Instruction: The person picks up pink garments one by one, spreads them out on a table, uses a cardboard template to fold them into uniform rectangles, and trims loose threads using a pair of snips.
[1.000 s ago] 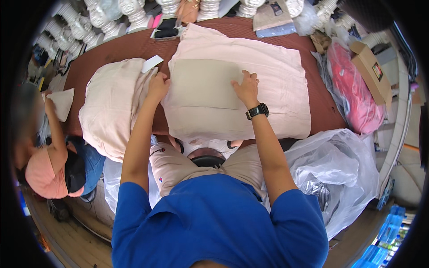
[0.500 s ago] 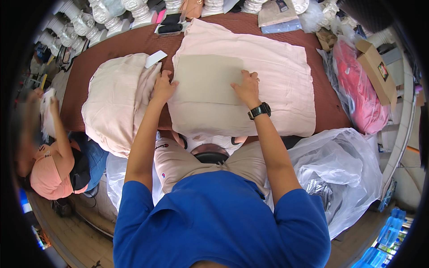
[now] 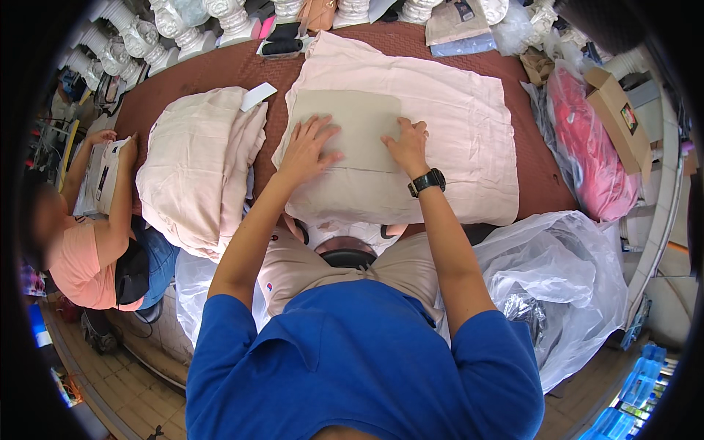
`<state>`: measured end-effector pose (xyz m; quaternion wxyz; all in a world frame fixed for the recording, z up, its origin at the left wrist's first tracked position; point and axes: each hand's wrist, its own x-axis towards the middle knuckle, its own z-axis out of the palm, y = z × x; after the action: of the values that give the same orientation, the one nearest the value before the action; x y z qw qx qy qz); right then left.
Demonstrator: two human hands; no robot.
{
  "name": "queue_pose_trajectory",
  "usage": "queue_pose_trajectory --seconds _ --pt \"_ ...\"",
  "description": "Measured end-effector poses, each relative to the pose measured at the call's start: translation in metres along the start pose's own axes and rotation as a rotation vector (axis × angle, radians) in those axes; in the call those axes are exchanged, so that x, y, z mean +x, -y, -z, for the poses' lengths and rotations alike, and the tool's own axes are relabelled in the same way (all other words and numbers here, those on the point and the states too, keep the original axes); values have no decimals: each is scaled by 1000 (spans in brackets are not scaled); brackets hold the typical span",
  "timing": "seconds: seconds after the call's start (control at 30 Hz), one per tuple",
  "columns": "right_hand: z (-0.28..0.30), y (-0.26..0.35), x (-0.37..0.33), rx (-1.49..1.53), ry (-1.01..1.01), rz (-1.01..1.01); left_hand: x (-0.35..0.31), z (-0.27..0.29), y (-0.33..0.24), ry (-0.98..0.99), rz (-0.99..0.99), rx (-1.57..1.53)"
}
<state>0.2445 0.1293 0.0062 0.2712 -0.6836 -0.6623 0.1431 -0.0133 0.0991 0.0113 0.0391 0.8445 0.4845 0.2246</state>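
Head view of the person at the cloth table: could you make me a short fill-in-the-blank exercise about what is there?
1. Both hands, the left hand and the right hand, press flat on a grey-beige ____ lying on the pale pink garment.
2. The right wrist wears a black ____.
3. To the left lies a pile of folded pink cloth on the ____-coloured table.
4. The person wears a ____ shirt.

Missing words: board; watch; brown; blue

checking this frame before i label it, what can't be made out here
Head view only:
- The garment middle: covered by the grey board and both hands.
- Palm of the left hand and the right hand: pressed face down.
- The pink stack layers: folded together, no count possible.
- Items along the table's far edge: cut off by the fisheye rim.
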Motion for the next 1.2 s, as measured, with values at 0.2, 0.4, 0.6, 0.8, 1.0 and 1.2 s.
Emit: queue_pose_trajectory --seconds 0.2,0.4,0.6,0.8,1.0,1.2 --pt "3 1 0 -1 35 -5 -14 8 -4 55 -23 -24" --pt "6 4 2 -16 63 -24 -25 11 8 -3 31 -33" --pt "4 1 7 -11 78 -50 -26 7 9 -10 44 -16" --pt "4 -3 9 6 81 -33 -27 7 8 12 57 20" --pt "2 -2 8 5 74 -40 -29 9 5 25 72 35" --pt "-4 -12 14 -26 52 20 -28 10 2 41 82 91"
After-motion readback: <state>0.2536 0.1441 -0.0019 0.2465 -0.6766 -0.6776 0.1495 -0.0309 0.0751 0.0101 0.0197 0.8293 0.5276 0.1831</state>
